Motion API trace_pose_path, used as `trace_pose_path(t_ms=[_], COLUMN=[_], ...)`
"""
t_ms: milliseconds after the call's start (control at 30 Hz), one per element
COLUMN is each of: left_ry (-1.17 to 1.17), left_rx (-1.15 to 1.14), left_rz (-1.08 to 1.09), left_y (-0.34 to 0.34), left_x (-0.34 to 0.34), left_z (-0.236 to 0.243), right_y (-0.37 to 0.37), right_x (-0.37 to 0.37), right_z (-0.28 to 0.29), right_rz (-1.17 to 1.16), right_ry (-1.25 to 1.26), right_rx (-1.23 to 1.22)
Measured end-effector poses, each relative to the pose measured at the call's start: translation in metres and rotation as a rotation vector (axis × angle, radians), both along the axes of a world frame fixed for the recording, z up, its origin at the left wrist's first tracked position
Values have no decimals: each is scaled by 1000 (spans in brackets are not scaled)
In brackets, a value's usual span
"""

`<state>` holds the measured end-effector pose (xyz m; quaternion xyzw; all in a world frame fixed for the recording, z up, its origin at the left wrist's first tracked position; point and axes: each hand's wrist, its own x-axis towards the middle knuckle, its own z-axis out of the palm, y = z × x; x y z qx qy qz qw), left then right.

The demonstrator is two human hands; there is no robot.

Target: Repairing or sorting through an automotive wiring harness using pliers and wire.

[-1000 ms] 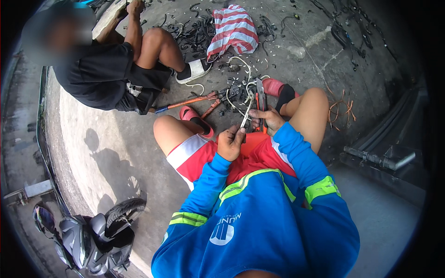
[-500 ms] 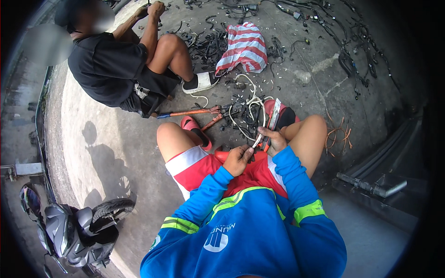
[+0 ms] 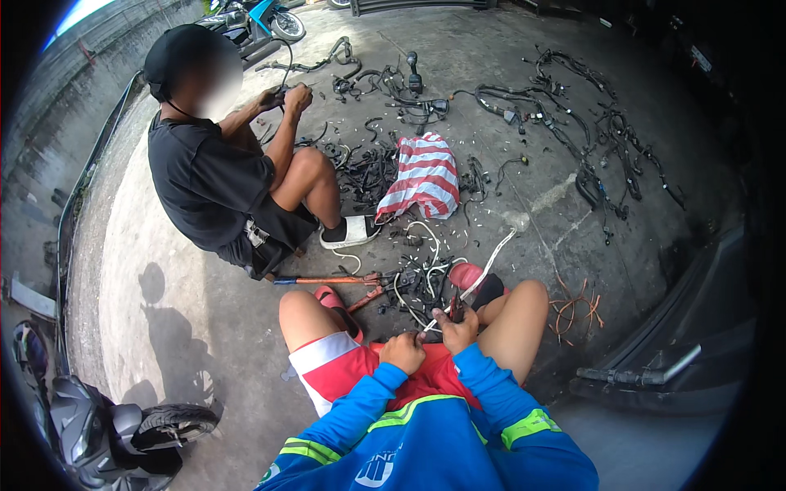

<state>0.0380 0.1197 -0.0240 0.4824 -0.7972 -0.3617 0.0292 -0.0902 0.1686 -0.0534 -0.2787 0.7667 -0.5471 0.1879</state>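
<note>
My left hand (image 3: 404, 352) is closed in a pinch on a white cable (image 3: 491, 260) above my lap. Just right of it, my right hand (image 3: 460, 329) is closed around a small dark-and-red hand tool (image 3: 456, 304), whose exact kind I cannot make out. The cable runs by the right hand, and a loose end rises to the far right over my red shoe (image 3: 465, 276). Beyond my hands, between my feet, lies a heap of black wire pieces and connectors (image 3: 419, 282) with looped white cable. A long-handled cutter with orange handles (image 3: 327, 280) rests left of the heap.
A co-worker in black (image 3: 209, 172) squats at the left, holding a black cable. A red-and-white striped bag (image 3: 422, 176) lies ahead beside black scraps. Wire harnesses (image 3: 565, 135) spread across the far floor. Copper-coloured wire (image 3: 577, 313) lies right of my knee; a motorcycle (image 3: 123, 425) stands lower left.
The view has tilted up, showing more far floor. The white cable's free end now extends to the far right. My right hand now grips the dark-and-red tool upright, close to my left hand.
</note>
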Motion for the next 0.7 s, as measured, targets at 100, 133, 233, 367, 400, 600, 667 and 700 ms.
trace_pose_path(t_ms=[100, 133, 233, 367, 400, 600, 667, 700], left_ry=[115, 118, 314, 444, 469, 454, 486, 483], left_rx=[59, 57, 189, 155, 193, 169, 105, 108], left_rz=[-64, -94, -101, -98, -88, -191, -220, -222], left_y=[-9, -10, -13, -15, -15, -13, -13, -15], left_x=[-6, -9, -12, 8, 7, -4, -4, -4], left_z=[-17, -24, -30, -53, -57, -49, -66, -63], right_y=[-3, -1, -1, -17, -17, -8, -8, -8], right_x=[-9, -13, -20, -11, -13, -24, -26, -27], right_z=[4, 3, -9, -7, -21, -14, -31, -31], right_rz=[-64, -107, -158, -83, -63, -150, -125, -70], right_ry=[-148, -220, -415, -476, -341, -368, -444, -376], right_rx=[-90, -165, -84, 48, 40, 59, 37, 91])
